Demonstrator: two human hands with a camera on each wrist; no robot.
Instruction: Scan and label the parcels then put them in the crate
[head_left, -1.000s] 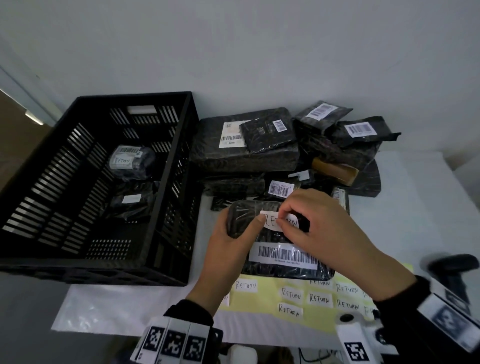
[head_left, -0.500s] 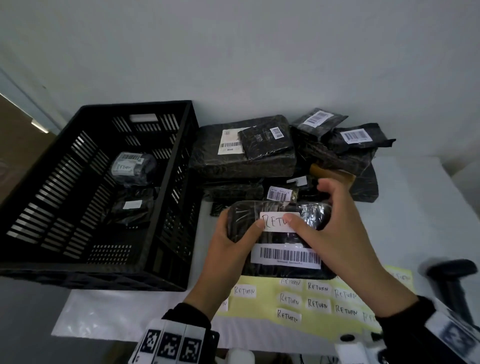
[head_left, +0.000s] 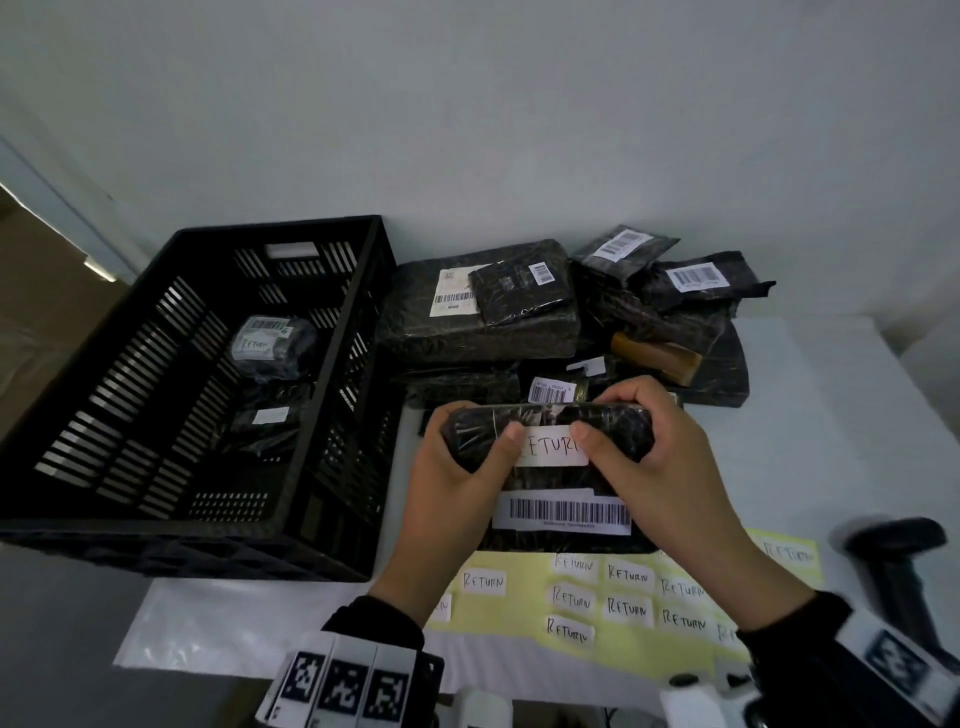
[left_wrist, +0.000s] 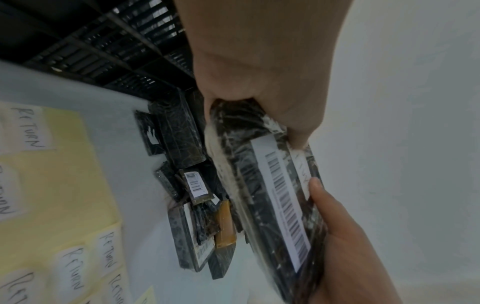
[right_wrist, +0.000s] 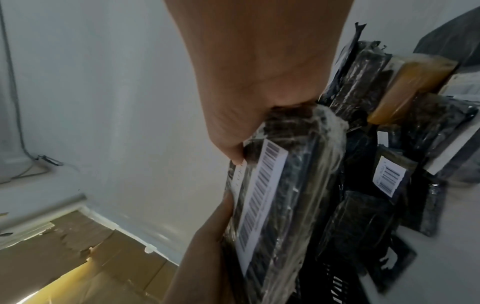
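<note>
A flat black wrapped parcel (head_left: 561, 483) with a barcode sticker (head_left: 563, 515) and a white RETURN label (head_left: 551, 446) is lifted and tilted towards me. My left hand (head_left: 457, 467) grips its left end, thumb at the label's left edge. My right hand (head_left: 654, 457) grips its right end, thumb on the label's right edge, fingers over the top. The wrist views show the same parcel (left_wrist: 275, 197) (right_wrist: 280, 195) clasped from both ends. The black crate (head_left: 93, 525) stands to the left with two labelled parcels (head_left: 270, 343) inside.
A pile of black parcels (head_left: 483, 306) with barcodes lies behind the held one, against the wall. A yellow sheet (head_left: 524, 613) of RETURN stickers lies near the table's front edge. A black scanner (head_left: 898, 561) stands at the right.
The right hand went from pressing the label down to gripping the parcel's right end. Both hands raised and tilted the parcel off the table.
</note>
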